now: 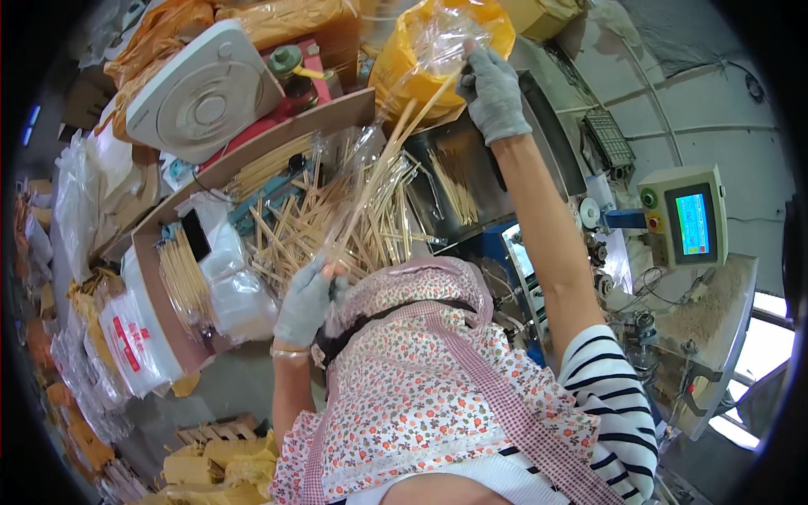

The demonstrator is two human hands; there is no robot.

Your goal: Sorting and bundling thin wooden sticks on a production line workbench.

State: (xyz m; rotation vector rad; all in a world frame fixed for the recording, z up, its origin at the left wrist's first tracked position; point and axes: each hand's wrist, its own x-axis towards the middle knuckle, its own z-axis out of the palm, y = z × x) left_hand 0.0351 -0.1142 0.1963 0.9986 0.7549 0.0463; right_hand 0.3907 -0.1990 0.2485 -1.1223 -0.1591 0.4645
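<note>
My left hand (305, 305), in a grey glove with bare fingertips, is closed around the lower end of a long clear plastic sleeve (343, 229) with pale wooden sticks along it. Higher up, my right hand (495, 94), gloved the same way, pinches the top end of a thin wooden stick (434, 99) that slants down toward the sleeve. Clear film also shows by its fingers, in front of a yellow plastic bag (402, 63). Loose wooden sticks (290, 223) lie in a heap below and left of the sleeve.
A cardboard tray (164, 290) holds bundled sticks, a dark phone-like slab (195, 234) and clear bags (236, 295). A white fan-like box (206, 97) stands behind. Right of me is a machine with a lit control screen (693, 224); more sticks lie on a dark metal surface (484, 181).
</note>
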